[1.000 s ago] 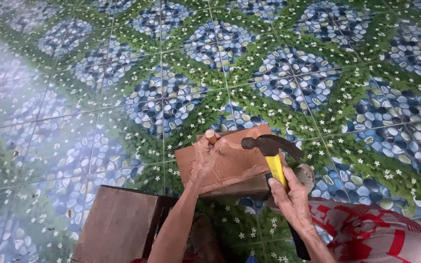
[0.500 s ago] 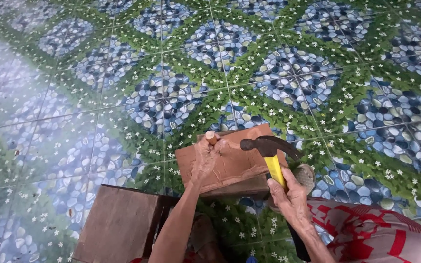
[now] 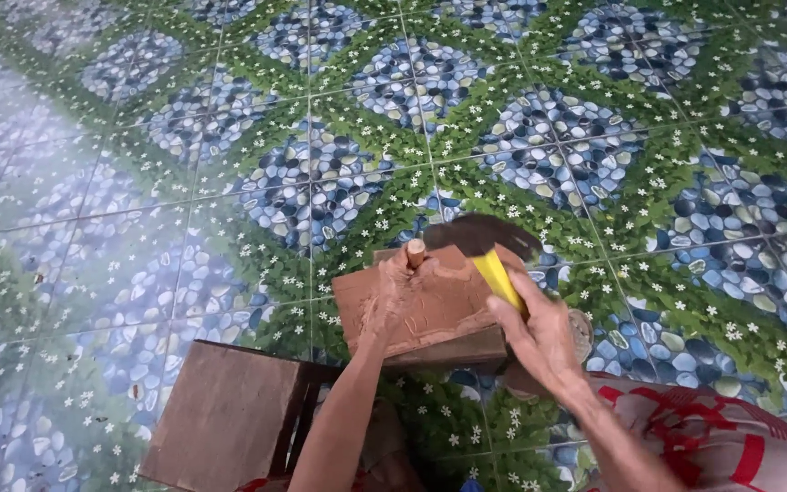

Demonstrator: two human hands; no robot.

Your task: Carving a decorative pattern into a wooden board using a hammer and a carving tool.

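a red and white patterned bag (image 3: 730, 437) lies at the lower right corner of the view, crumpled, on the tiled floor (image 3: 184, 182); its markings are red shapes on white, and its edge sits just beside the right forearm. no other package, label or sign shows.

the left hand (image 3: 393, 292) rests on top of a reddish-brown wooden block (image 3: 439, 314) that lies flat on the floor near the middle bottom of the view. its fingers are drawn narrowly together, pinching a small pale peg (image 3: 416, 252) that stands upright at the far edge of the block. whether the peg's lower end is in the wood cannot be told.

the right hand (image 3: 539, 337) is wrapped firmly around the yellow handle of a hammer (image 3: 494, 264), fingers curled tight. the dark hammer head is blurred and sits just beside the peg, at about the peg's top; whether they touch cannot be told.

a second, darker brown wooden piece (image 3: 229, 419) stands at the lower left, near the left forearm and apart from the block. the floor tiles carry blue pebble patches framed by green bands with small white flowers.
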